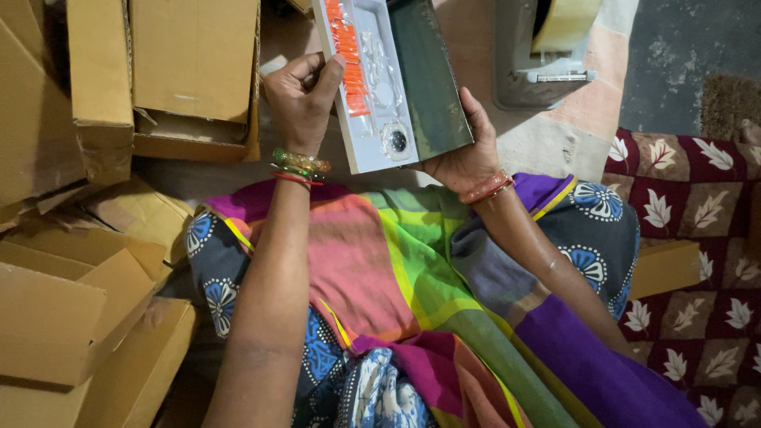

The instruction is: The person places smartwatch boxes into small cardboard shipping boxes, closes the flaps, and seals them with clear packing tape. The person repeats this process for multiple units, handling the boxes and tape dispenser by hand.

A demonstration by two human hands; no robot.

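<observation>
My left hand (pixel 304 97) grips the left edge of a flat white package (pixel 372 127), its thumb pressing the clear plastic front. Orange strips and a small round black part show through the clear blister. A dark green sleeve or lid (pixel 426 79) lies along the package's right side. My right hand (pixel 462 150) supports package and green sleeve from below and from the right, fingers behind them. Both wrists wear bangles. The pack is held above my lap, which is covered in multicoloured cloth (pixel 396 293).
Several brown cardboard boxes (pixel 79 301) are stacked on the left, with more at the top left (pixel 190 71). A tape dispenser (pixel 547 47) stands at the top right. A maroon leaf-patterned mat (pixel 697 238) lies to the right, with a small cardboard box (pixel 664 268) on it.
</observation>
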